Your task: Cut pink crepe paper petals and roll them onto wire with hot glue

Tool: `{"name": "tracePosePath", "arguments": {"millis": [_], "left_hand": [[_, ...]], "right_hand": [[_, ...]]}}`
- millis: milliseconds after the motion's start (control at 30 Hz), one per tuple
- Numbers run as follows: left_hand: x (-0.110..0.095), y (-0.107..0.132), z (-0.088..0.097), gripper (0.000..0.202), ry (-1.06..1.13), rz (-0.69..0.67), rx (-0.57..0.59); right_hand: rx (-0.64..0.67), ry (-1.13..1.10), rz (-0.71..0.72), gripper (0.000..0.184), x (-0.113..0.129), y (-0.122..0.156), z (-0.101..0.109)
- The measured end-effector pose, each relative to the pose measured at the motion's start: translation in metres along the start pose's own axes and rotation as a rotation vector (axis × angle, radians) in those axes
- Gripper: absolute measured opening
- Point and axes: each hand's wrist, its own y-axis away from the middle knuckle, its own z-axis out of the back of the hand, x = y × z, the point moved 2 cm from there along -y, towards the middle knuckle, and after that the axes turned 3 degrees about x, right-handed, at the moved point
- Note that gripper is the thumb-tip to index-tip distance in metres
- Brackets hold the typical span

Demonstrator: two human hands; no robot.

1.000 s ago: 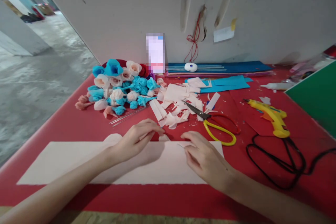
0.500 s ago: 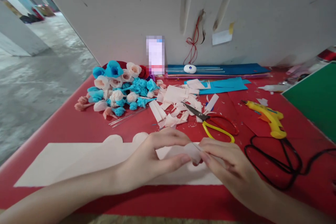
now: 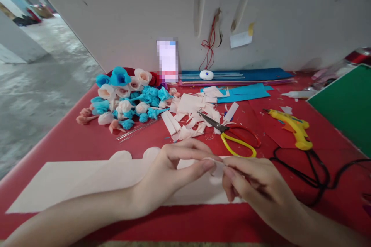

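My left hand and my right hand meet above a long pale pink paper strip with scalloped bumps on its far edge. Both hands pinch a small pale pink paper petal between thumb and fingers, holding it a little above the strip. The strip lies flat on the red table, close to the near edge. Scissors with red and yellow handles rest just beyond my hands.
A heap of blue, pink and white paper flowers sits at the back left, with thin wires beside it. Pink paper scraps lie mid-table. A yellow glue gun with a black cord is at the right, near a green board.
My hands left the flat strip, came together and lifted a small petal piece between them. The view has shifted slightly to the right and down.
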Motion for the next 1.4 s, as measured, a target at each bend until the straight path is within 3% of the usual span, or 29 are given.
{"name": "tracePosePath", "arguments": {"millis": [167, 500, 900, 1400], "left_hand": [[0.004, 0.0, -0.002, 0.015, 0.056, 0.05, -0.012], [0.008, 0.0, -0.001, 0.017, 0.102, 0.012, -0.04], [0.006, 0.001, -0.003, 0.016, 0.105, 0.056, -0.013], [0.006, -0.001, -0.003, 0.018, 0.095, 0.085, 0.032]], "right_hand": [[0.011, -0.022, -0.01, 0.026, 0.0, -0.001, 0.001], [0.106, -0.062, -0.04, 0.013, -0.007, 0.005, -0.001], [0.105, -0.079, -0.005, 0.016, -0.011, 0.008, -0.005], [0.142, -0.118, -0.066, 0.024, -0.007, 0.003, -0.004]]}}
